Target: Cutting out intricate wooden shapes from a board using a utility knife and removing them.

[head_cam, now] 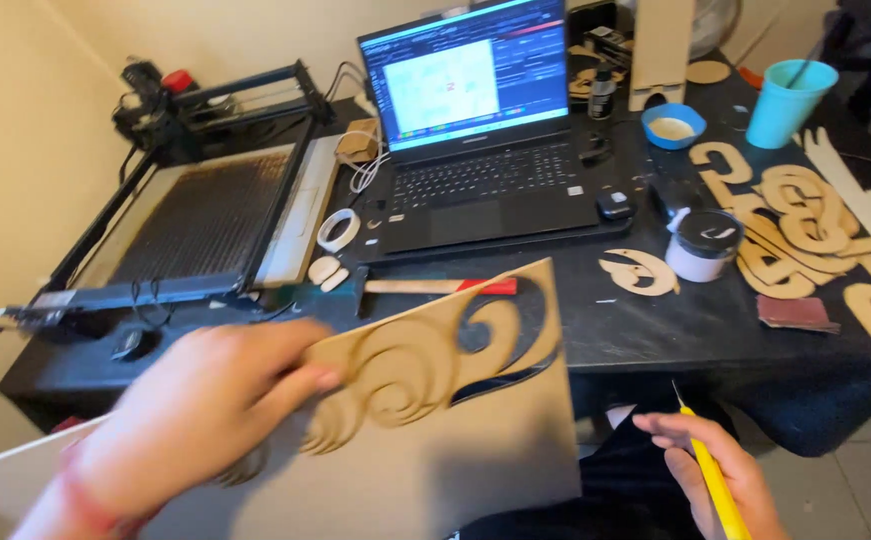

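The wooden board, cut with a wave pattern, fills the lower centre of the frame, tilted, its long axis running from lower left up to upper right. The left hand is closed on its left edge, fingers over the carved swirls, blurred. The right hand sits at lower right, just beside the board's right edge, wrapped around a yellow knife, tip up. Behind is the desk with a laptop.
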